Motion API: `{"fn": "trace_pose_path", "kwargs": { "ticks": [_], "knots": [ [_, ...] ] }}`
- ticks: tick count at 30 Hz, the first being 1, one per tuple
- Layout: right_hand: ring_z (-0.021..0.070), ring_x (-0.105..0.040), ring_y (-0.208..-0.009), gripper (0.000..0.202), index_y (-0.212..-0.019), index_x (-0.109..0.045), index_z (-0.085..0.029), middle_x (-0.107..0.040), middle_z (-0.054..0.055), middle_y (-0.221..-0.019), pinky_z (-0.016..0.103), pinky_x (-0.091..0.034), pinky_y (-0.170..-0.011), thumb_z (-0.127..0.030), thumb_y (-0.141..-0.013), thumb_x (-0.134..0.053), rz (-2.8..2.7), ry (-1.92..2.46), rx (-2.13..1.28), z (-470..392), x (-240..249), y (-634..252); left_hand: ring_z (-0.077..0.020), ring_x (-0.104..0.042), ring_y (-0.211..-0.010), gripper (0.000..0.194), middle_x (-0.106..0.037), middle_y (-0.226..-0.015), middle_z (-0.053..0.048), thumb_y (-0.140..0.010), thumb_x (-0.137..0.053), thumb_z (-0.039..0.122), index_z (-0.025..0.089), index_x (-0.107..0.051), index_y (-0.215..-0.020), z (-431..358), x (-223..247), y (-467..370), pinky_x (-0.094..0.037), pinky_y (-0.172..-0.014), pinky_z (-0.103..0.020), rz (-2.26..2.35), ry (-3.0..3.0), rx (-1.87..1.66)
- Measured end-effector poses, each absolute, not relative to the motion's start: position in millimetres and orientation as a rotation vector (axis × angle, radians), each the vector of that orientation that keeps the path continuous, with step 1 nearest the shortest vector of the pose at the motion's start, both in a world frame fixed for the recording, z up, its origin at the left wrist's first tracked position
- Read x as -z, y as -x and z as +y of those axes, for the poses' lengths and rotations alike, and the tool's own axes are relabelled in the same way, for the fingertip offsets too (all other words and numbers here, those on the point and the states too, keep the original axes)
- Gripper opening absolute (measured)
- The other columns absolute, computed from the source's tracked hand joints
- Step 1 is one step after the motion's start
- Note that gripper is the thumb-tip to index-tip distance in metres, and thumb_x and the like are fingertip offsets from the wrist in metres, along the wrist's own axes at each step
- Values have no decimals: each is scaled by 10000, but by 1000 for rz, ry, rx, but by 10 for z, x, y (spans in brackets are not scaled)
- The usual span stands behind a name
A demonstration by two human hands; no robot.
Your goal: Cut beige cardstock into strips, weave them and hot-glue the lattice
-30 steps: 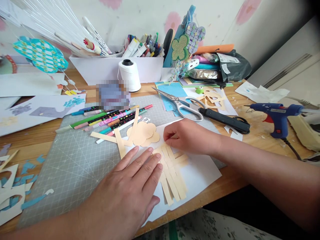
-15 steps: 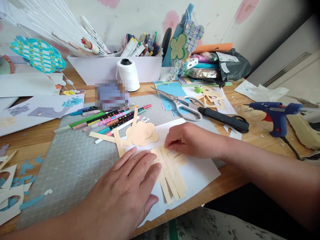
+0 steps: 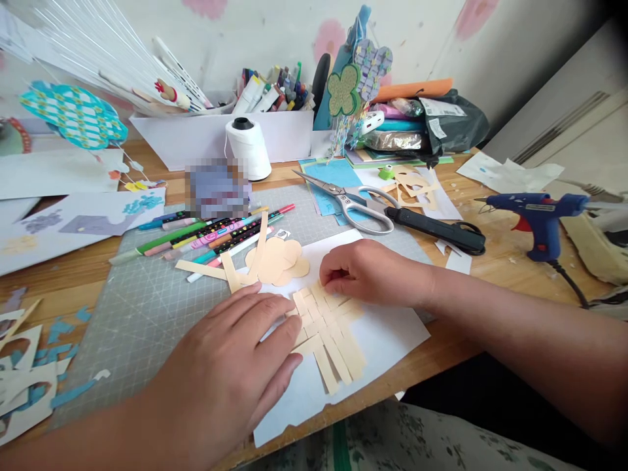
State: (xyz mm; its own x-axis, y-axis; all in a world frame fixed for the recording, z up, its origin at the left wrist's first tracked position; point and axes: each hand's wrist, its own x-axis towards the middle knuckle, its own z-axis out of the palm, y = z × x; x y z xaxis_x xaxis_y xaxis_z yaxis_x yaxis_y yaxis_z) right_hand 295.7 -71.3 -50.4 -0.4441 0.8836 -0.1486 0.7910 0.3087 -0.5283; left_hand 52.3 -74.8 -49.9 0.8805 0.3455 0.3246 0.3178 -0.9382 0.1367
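The woven strips (image 3: 326,320), pale yellow bands crossed over and under one another, lie on the white sheet (image 3: 392,343), their lower ends fanned out unevenly. The left hand (image 3: 235,350) is palm down and broadly open, at the left edge of the weave, its fingertips over the ends of the crosswise strips and part of it covering the sheet's left side. The right hand (image 3: 358,271) is narrow, fingers curled in toward the thumb, at the top right edge of the weave; whether a strip is pinched in it I cannot tell.

Just above the sheet's upper left side, the rounded cutouts (image 3: 282,258) overlap its edge, with a few loose strips (image 3: 201,269) beside and partly across them. Further up and left of the sheet, a bunch of pens (image 3: 210,239) lies crosswise on the gridded mat (image 3: 132,333), which reaches under the sheet.

Above the sheet, the open scissors (image 3: 367,208) rest partly over the blue paper (image 3: 338,175), close to a black tool (image 3: 436,230). Beyond these stand the thread spool (image 3: 252,154) and a long box (image 3: 279,137) filled with markers (image 3: 277,95).

Well to the right of the sheet, past the right forearm, a blue glue gun (image 3: 544,219) sits on the wooden surface (image 3: 505,268). Well to the left of the sheet, cut-up paper scraps (image 3: 34,392) are piled up.
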Motion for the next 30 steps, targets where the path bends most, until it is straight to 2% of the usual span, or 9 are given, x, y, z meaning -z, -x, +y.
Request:
{"fn": "trace_pose_path", "kwargs": {
  "ticks": [5, 9, 18, 23, 27, 30],
  "knots": [
    [131, -564, -678, 135, -779, -692, -179, -708, 0, -775, 249, -344, -612, -109, -785, -576, -2383, 1585, -805, -723, 503, -2952, -303, -664, -1040, 274, -714, -1120, -123, -955, -447, 282, 223, -706, -1024, -818, 551, -533, -515, -919, -535, 563, -3016, -407],
    [118, -535, -631, 131, -762, -693, -181, -698, -9, -730, 249, -319, -578, -128, -784, -576, -2353, 1674, -806, -750, 474, -2916, -319, -634, -1132, 294, -677, -1245, -150, -933, -529, 404, 214, -706, -1071, -869, 570, -538, -500, -958, -512, 569, -3083, -386],
    [101, -520, -607, 135, -754, -696, -194, -683, -33, -700, 243, -291, -538, -128, -777, -580, -2321, 1674, -911, -723, 467, -2900, -313, -671, -1093, 480, -681, -1253, -149, -821, -667, 553, 206, -705, -1150, -886, 545, -524, -535, -931, -459, 498, -3186, -323],
    [109, -526, -616, 134, -753, -696, -196, -691, -29, -710, 252, -291, -546, -129, -773, -582, -2332, 1704, -888, -728, 460, -2884, -351, -652, -1132, 571, -657, -1287, -152, -735, -729, 600, 236, -701, -1173, -909, 558, -549, -553, -916, -507, 553, -3201, -273],
    [118, -537, -633, 131, -769, -693, -189, -696, -15, -733, 250, -317, -569, -123, -788, -581, -2334, 1703, -868, -748, 454, -2871, -354, -648, -1141, 486, -660, -1279, -163, -857, -610, 564, 218, -693, -1187, -890, 538, -543, -560, -901, -519, 547, -3177, -318],
    [139, -574, -700, 126, -796, -694, -172, -708, 15, -797, 252, -367, -628, -108, -807, -586, -2353, 1644, -844, -760, 458, -2879, -309, -671, -1109, 367, -696, -1226, -142, -967, -480, 433, 206, -709, -1140, -916, 517, -525, -544, -931, -477, 476, -3157, -434]
  ]
}}
